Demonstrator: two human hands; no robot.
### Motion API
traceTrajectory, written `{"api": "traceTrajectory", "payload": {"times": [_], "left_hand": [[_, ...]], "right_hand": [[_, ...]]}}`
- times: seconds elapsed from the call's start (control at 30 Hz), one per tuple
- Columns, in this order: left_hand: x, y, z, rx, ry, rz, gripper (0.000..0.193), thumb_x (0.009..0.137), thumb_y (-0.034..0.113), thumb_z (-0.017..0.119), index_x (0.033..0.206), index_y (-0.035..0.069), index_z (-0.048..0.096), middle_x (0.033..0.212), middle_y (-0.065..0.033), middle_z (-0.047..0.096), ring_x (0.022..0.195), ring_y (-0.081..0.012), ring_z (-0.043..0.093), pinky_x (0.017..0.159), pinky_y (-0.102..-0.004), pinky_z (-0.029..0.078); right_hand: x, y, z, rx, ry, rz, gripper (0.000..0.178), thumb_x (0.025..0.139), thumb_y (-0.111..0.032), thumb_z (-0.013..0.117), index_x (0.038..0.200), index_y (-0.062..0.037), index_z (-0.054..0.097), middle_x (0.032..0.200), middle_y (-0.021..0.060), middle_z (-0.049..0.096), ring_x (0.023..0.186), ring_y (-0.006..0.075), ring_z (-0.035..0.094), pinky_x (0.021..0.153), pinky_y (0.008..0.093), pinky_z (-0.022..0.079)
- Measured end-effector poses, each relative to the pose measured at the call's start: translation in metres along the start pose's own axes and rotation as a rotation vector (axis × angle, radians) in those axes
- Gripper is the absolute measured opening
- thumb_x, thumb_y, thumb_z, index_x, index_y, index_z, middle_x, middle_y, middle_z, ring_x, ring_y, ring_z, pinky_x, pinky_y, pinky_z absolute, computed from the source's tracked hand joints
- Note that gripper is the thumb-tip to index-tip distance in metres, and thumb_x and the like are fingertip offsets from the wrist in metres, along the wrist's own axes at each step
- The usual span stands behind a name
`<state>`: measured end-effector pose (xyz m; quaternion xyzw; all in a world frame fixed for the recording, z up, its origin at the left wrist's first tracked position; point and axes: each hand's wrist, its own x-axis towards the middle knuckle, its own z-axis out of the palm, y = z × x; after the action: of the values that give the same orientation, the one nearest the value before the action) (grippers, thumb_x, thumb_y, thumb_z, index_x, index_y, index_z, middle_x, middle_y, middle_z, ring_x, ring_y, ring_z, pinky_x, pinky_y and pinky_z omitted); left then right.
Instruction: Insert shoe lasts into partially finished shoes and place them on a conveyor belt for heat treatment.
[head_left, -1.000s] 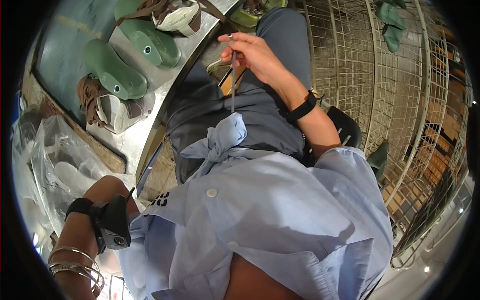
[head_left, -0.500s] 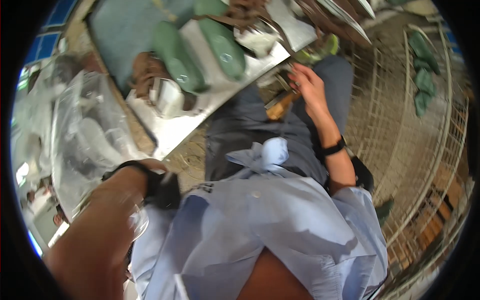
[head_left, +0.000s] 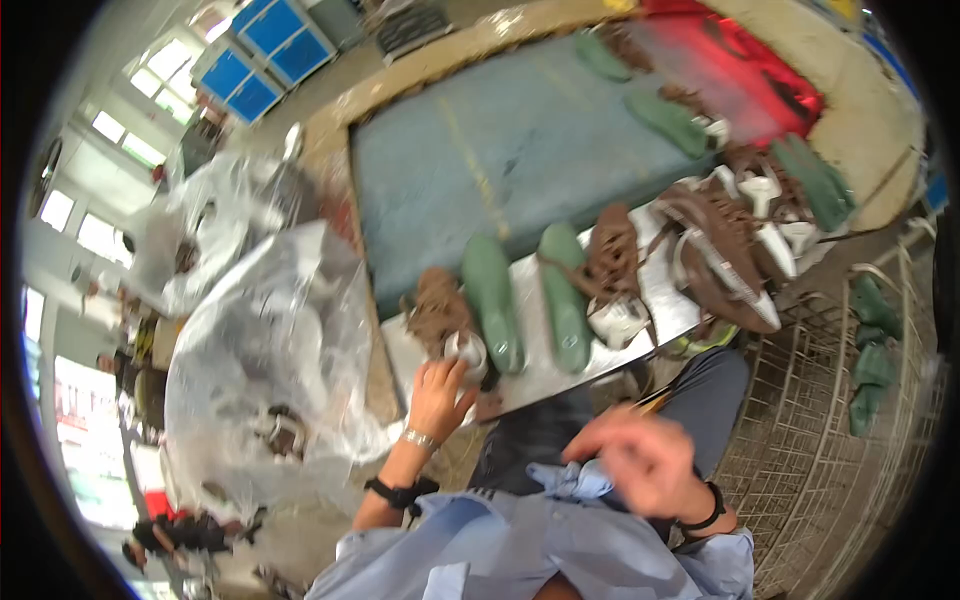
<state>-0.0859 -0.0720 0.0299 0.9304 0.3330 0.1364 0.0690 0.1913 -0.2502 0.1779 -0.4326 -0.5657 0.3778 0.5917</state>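
My left hand (head_left: pixel 437 402) reaches to the near edge of the metal bench top, fingers stretched out and apart. Its fingertips touch the white heel of a brown shoe upper (head_left: pixel 438 300) there. To the right of that upper lie two green foot-shaped pieces, like shoe lasts: one green last (head_left: pixel 492 300), then another green last (head_left: pixel 566 310). A second brown upper (head_left: pixel 613 255) with a white heel lies beside them. My right hand (head_left: pixel 640 462) hovers before my body, apart from the bench. Motion blurs its fingers, and anything in them cannot be made out.
Clear plastic bags (head_left: pixel 270 340) bulge at the bench's left. Beyond the metal strip (head_left: pixel 400 350) is a blue-grey surface (head_left: pixel 430 170). More brown shoes (head_left: pixel 715 250) and a red cloth (head_left: pixel 740 75) lie right. A wire cage (head_left: pixel 800 430) with green pieces stands at my right.
The view has swung up and left. My left hand has come from my left side to the upper's heel. My right hand has moved from above my right thigh to before my body.
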Motion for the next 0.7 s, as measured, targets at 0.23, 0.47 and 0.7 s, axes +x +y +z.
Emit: {"api": "traceTrajectory", "payload": {"times": [0.23, 0.47, 0.7], "left_hand": [[-0.022, -0.007, 0.047, -0.042, 0.129, -0.182, 0.051, 0.077, 0.023, 0.07, 0.121, 0.005, 0.05, 0.108, -0.0158, 0.059, 0.105, -0.0341, 0.055, 0.106, -0.0568, 0.027], [0.003, -0.006, 0.052, -0.044, 0.215, -0.14, 0.05, 0.078, 0.02, 0.07, 0.121, 0.003, 0.051, 0.111, -0.0158, 0.058, 0.108, -0.0335, 0.054, 0.108, -0.0546, 0.027], [0.001, -0.011, 0.06, -0.009, 0.284, -0.142, 0.05, 0.076, 0.017, 0.069, 0.12, 0.001, 0.052, 0.107, -0.0156, 0.057, 0.106, -0.0336, 0.054, 0.107, -0.0545, 0.028]], "right_hand": [[0.044, -0.07, 0.009, 0.631, -0.155, -0.362, 0.015, 0.092, -0.001, 0.056, 0.099, 0.0087, 0.066, 0.11, 0.0282, 0.06, 0.087, 0.0366, 0.064, 0.077, 0.044, 0.055], [0.043, -0.101, -0.002, 0.987, -0.125, -0.617, 0.02, 0.095, -0.001, 0.048, 0.097, 0.0049, 0.067, 0.117, 0.0274, 0.057, 0.09, 0.0344, 0.063, 0.079, 0.0414, 0.055], [0.09, -0.103, 0.076, 1.166, -0.278, -0.675, 0.025, 0.09, 0.005, 0.046, 0.097, 0.0036, 0.07, 0.112, 0.0225, 0.062, 0.089, 0.0294, 0.064, 0.077, 0.0363, 0.056]]}}
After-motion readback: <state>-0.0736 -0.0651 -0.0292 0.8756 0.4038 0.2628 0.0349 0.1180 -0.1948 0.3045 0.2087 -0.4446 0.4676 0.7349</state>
